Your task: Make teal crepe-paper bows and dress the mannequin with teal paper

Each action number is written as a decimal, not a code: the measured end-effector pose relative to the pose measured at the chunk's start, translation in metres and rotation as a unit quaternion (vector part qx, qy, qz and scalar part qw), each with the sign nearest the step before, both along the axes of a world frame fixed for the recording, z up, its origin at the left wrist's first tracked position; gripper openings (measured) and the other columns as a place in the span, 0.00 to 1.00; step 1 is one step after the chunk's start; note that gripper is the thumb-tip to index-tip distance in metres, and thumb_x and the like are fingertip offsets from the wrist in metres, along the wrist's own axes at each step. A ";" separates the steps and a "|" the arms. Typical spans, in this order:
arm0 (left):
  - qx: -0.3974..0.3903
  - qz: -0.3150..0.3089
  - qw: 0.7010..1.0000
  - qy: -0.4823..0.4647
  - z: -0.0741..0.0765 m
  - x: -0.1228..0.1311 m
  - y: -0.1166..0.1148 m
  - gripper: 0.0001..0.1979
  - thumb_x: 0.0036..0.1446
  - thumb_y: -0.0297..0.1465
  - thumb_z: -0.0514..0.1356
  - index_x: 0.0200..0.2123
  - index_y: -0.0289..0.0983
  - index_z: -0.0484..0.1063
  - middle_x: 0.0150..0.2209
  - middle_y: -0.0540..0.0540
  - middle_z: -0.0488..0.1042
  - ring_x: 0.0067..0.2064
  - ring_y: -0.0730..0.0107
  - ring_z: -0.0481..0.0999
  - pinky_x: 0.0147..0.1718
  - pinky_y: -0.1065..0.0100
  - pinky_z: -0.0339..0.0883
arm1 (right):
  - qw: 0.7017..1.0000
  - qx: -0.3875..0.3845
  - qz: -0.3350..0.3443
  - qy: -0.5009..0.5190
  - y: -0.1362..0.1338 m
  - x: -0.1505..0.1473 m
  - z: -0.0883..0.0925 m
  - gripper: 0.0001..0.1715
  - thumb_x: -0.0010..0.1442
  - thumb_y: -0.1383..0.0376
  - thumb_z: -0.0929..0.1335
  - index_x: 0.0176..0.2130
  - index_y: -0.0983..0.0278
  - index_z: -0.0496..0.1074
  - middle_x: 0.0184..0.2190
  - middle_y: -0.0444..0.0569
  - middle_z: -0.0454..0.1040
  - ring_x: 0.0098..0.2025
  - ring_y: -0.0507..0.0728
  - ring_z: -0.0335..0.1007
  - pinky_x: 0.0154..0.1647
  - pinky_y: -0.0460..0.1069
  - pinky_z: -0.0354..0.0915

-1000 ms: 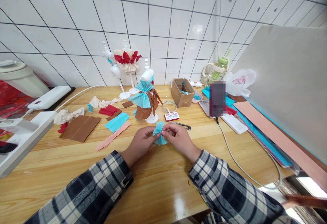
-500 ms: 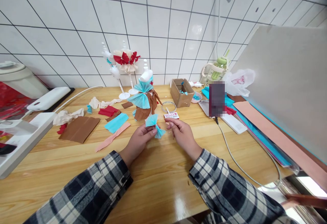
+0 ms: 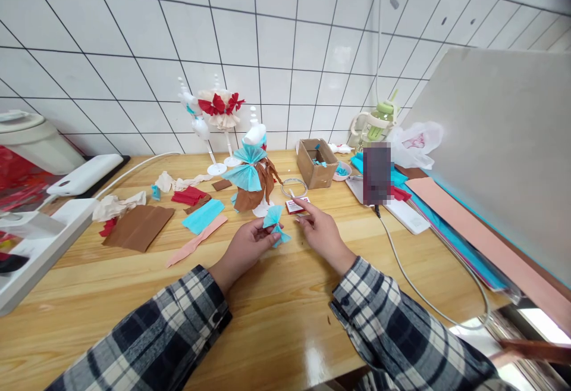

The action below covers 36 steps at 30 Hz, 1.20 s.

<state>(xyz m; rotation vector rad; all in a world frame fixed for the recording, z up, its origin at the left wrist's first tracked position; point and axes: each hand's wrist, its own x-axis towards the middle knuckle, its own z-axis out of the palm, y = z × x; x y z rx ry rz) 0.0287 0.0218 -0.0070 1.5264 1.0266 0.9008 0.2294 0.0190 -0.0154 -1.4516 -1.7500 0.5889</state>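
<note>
Pinched between the thumb and fingers of my left hand [image 3: 244, 247] is a small light-blue crepe paper bow [image 3: 273, 217], its pleated ends fanned out. My right hand [image 3: 325, 236] is open, the index finger stretched toward a small white and red box [image 3: 298, 206] and the thumb apart below. Whether that fingertip touches the box I cannot tell. Just behind the left hand stands a white miniature dress form [image 3: 255, 134] wearing a brown paper skirt [image 3: 248, 199] and a large pleated blue paper bow [image 3: 248, 166]. A wire ring [image 3: 306, 190] lies behind the box.
Blue paper [image 3: 203, 215], pink paper [image 3: 197, 241] and brown paper [image 3: 138, 227] lie left. Two other dress forms [image 3: 220, 108] stand at the wall. A cardboard box [image 3: 307, 168], a phone [image 3: 377, 174], its cable [image 3: 404, 272] and a green bottle [image 3: 379, 122] are right.
My left hand has turned the bow slightly and shifted it a little right. My right index finger has stretched out over the small box, and the thumb has parted from it.
</note>
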 end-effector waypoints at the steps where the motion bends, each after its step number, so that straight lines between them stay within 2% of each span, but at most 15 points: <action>1: 0.040 0.007 0.998 0.038 0.000 -0.001 0.001 0.14 0.51 0.38 0.63 0.38 0.36 0.74 0.35 0.45 0.78 0.36 0.63 0.75 0.38 0.64 0.68 | 1.000 0.004 0.002 -0.025 0.000 0.000 0.000 0.32 0.57 0.74 0.63 0.56 0.50 0.66 0.50 0.43 0.75 0.51 0.58 0.70 0.53 0.57 0.63; 4: 0.208 0.020 0.961 0.183 0.003 -0.005 0.003 0.10 0.55 0.33 0.60 0.40 0.37 0.76 0.38 0.45 0.79 0.39 0.62 0.74 0.42 0.62 0.65 | 0.997 0.035 -0.008 -0.068 -0.001 -0.001 0.004 0.28 0.56 0.76 0.63 0.50 0.50 0.72 0.56 0.40 0.69 0.62 0.61 0.57 0.61 0.64 0.52; 5: 0.264 0.016 0.938 0.226 0.005 -0.007 0.003 0.10 0.56 0.31 0.58 0.40 0.38 0.76 0.37 0.45 0.79 0.39 0.62 0.73 0.42 0.61 0.64 | 0.997 0.045 -0.010 -0.058 -0.002 -0.001 0.006 0.26 0.57 0.74 0.63 0.49 0.51 0.73 0.56 0.41 0.70 0.62 0.61 0.57 0.61 0.63 0.51; 8: 0.385 0.002 0.868 0.314 0.013 -0.010 0.001 0.10 0.59 0.30 0.56 0.40 0.40 0.77 0.35 0.46 0.78 0.38 0.62 0.72 0.41 0.60 0.61 | 0.998 0.054 -0.006 0.032 -0.003 -0.003 0.013 0.16 0.63 0.66 0.62 0.48 0.57 0.74 0.49 0.47 0.75 0.52 0.58 0.67 0.55 0.56 0.60; 11: 0.449 0.025 0.818 0.359 0.018 -0.010 -0.004 0.11 0.61 0.30 0.55 0.39 0.43 0.78 0.34 0.47 0.78 0.39 0.61 0.70 0.39 0.60 0.59 | 0.994 0.013 0.020 0.109 -0.007 -0.005 0.019 0.19 0.66 0.57 0.58 0.43 0.61 0.75 0.37 0.49 0.77 0.42 0.57 0.71 0.45 0.52 0.64; 13: 0.469 0.037 0.801 0.370 0.020 -0.010 -0.006 0.11 0.61 0.29 0.55 0.39 0.43 0.78 0.34 0.47 0.77 0.39 0.61 0.70 0.38 0.60 0.59 | 0.986 -0.042 0.066 0.147 -0.011 -0.009 0.020 0.21 0.66 0.55 0.58 0.41 0.62 0.74 0.32 0.47 0.76 0.37 0.55 0.71 0.40 0.50 0.64; 15: 0.476 0.039 0.796 0.374 0.020 -0.010 -0.007 0.11 0.61 0.29 0.55 0.40 0.43 0.78 0.34 0.47 0.77 0.39 0.61 0.69 0.38 0.60 0.58 | 0.972 -0.098 0.109 0.183 -0.013 -0.013 0.020 0.18 0.62 0.55 0.62 0.44 0.63 0.72 0.30 0.45 0.74 0.33 0.53 0.69 0.35 0.48 0.63; 18: 0.467 0.037 0.801 0.374 0.018 -0.011 -0.006 0.11 0.60 0.29 0.55 0.40 0.42 0.77 0.35 0.46 0.77 0.40 0.60 0.69 0.40 0.59 0.59 | 0.959 -0.131 0.133 0.213 -0.014 -0.019 0.017 0.21 0.54 0.61 0.69 0.48 0.63 0.68 0.28 0.41 0.71 0.29 0.51 0.66 0.30 0.45 0.60; 21: 0.429 0.033 0.827 0.362 0.015 -0.012 -0.004 0.13 0.58 0.28 0.56 0.44 0.41 0.76 0.36 0.44 0.76 0.41 0.59 0.69 0.42 0.58 0.60 | 0.964 -0.116 0.124 0.206 -0.013 -0.020 0.014 0.23 0.53 0.65 0.68 0.49 0.62 0.66 0.27 0.39 0.71 0.26 0.50 0.65 0.28 0.45 0.59; 23: 0.386 0.038 0.861 0.330 0.013 -0.013 -0.001 0.18 0.54 0.26 0.57 0.49 0.39 0.73 0.39 0.43 0.75 0.43 0.58 0.69 0.44 0.57 0.60 | 0.973 -0.098 0.109 0.179 -0.013 -0.020 0.013 0.20 0.54 0.66 0.67 0.48 0.61 0.65 0.28 0.39 0.72 0.25 0.50 0.64 0.27 0.45 0.59; 25: 0.322 0.056 0.908 0.262 0.011 -0.013 0.001 0.22 0.51 0.24 0.57 0.51 0.38 0.70 0.43 0.42 0.74 0.46 0.58 0.70 0.47 0.57 0.61 | 0.982 -0.078 0.096 0.144 -0.013 -0.019 0.013 0.18 0.54 0.67 0.67 0.46 0.60 0.66 0.28 0.39 0.73 0.24 0.50 0.64 0.27 0.45 0.60; 27: 0.227 0.079 0.957 0.164 0.009 -0.012 0.003 0.22 0.51 0.26 0.56 0.51 0.37 0.68 0.45 0.42 0.72 0.48 0.59 0.70 0.47 0.58 0.63 | 0.988 -0.060 0.091 0.114 -0.014 -0.019 0.014 0.17 0.54 0.67 0.66 0.45 0.60 0.66 0.29 0.39 0.74 0.25 0.50 0.65 0.28 0.45 0.60; 29: 0.115 0.085 0.987 0.073 0.010 -0.010 0.003 0.20 0.52 0.32 0.59 0.50 0.35 0.67 0.46 0.41 0.71 0.47 0.59 0.71 0.45 0.60 0.66 | 0.989 -0.046 0.098 0.099 -0.015 -0.020 0.015 0.17 0.54 0.68 0.66 0.45 0.59 0.67 0.29 0.40 0.74 0.26 0.51 0.66 0.29 0.45 0.61; 32: -0.013 0.046 0.999 -0.014 0.015 -0.005 0.000 0.24 0.48 0.38 0.64 0.48 0.35 0.67 0.44 0.43 0.73 0.44 0.61 0.73 0.42 0.63 0.68 | 0.989 -0.033 0.106 0.098 -0.017 -0.021 0.017 0.19 0.55 0.68 0.66 0.48 0.59 0.69 0.29 0.40 0.74 0.25 0.50 0.65 0.28 0.45 0.61; 36: -0.080 0.031 0.994 -0.074 0.018 0.002 -0.005 0.29 0.44 0.36 0.68 0.50 0.37 0.65 0.36 0.48 0.75 0.37 0.66 0.74 0.36 0.68 0.68 | 0.990 -0.028 0.102 0.096 -0.017 -0.021 0.017 0.20 0.56 0.69 0.66 0.50 0.58 0.71 0.30 0.41 0.74 0.23 0.49 0.61 0.26 0.44 0.60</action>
